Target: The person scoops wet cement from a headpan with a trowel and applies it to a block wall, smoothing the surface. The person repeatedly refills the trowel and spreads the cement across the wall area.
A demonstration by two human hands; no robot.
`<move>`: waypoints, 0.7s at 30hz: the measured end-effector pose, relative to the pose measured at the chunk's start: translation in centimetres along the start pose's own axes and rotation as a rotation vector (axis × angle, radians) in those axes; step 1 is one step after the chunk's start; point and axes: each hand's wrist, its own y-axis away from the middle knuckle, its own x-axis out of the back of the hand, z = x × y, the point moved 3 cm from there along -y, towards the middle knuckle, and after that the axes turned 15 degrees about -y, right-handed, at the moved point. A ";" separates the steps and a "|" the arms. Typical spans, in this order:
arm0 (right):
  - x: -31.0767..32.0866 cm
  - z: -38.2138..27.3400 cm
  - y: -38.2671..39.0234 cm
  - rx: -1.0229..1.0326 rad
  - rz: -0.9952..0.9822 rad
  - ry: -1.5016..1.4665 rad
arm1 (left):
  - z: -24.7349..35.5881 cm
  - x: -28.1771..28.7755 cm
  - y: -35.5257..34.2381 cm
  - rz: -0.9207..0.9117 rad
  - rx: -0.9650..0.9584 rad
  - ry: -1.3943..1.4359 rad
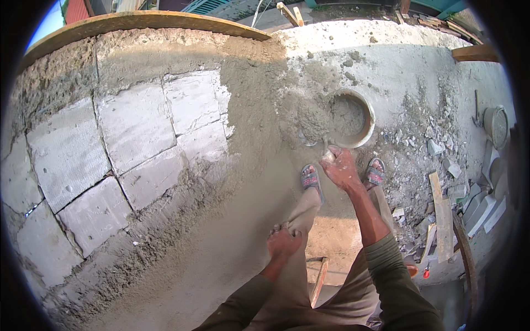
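Note:
My right hand (340, 167) is closed around the handle of a trowel (324, 144). Wet grey mortar (313, 120) is heaped over its blade, hiding most of it. This heap lies at the mouth of a round bucket (369, 130), which also has mortar inside. Lower and to the left, my left hand (285, 240) rests by my left knee with its fingers curled in. I can make out nothing in it.
Block masonry (132, 129) with a mortar-coated strip is at left, below a long wooden board (149, 21). My sandalled feet flank the work spot. Rubble (434, 148), wooden planks (441, 220), broken pieces (479, 212) and another bucket (497, 126) lie at right.

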 end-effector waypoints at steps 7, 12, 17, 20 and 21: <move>-7.0 -5.7 -10.1 -0.261 -0.188 -0.891 | 1.1 2.3 -4.2 0.102 -0.020 0.041; -3.4 -9.7 -14.2 -0.077 0.200 -0.685 | -2.3 7.2 -8.9 -0.133 0.028 0.152; -7.7 -12.7 -18.7 0.111 0.842 -0.207 | -4.3 6.8 -10.4 -0.043 0.086 0.072; -13.6 -13.5 -26.7 0.109 0.897 -0.090 | -3.3 7.5 -10.7 -0.076 0.048 0.066; -15.5 -13.8 -29.6 0.037 0.800 0.001 | -2.5 7.5 -10.7 -0.089 0.014 0.074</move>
